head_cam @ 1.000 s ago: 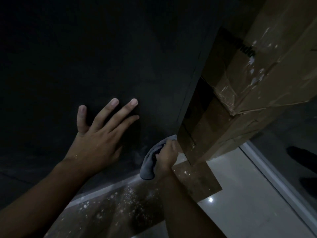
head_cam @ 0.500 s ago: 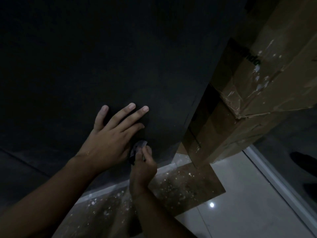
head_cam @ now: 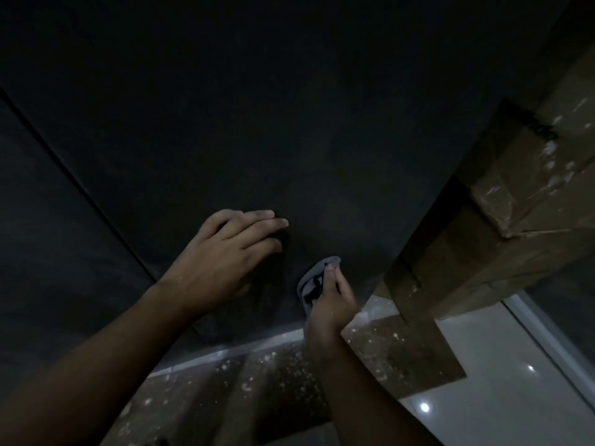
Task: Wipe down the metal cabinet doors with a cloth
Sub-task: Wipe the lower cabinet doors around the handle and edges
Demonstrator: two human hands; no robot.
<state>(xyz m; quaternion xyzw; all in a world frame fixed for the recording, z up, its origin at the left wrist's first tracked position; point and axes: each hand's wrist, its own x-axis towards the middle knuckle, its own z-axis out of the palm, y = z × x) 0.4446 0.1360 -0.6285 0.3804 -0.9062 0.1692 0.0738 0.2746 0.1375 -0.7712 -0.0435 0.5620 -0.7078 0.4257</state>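
Observation:
A dark metal cabinet door [head_cam: 257, 107] fills most of the head view. My left hand [head_cam: 225, 255] rests flat against its lower part, fingers straight and pointing right. Just to the right and lower, my right hand [head_cam: 331, 304] grips a small grey cloth [head_cam: 314, 281] and presses it to the door near the bottom edge. Most of the cloth is hidden under my fingers.
A seam [head_cam: 80, 188] runs diagonally between this door and the panel on the left. A taped cardboard box [head_cam: 515, 220] juts out at the right, close to the door's edge. Below lie paint-speckled cardboard sheets [head_cam: 257, 381] and a glossy white floor [head_cam: 499, 365].
My right hand with the cloth swept left from the door's corner near the box, then came slightly back right. My left hand slid right and its fingers drew closer together.

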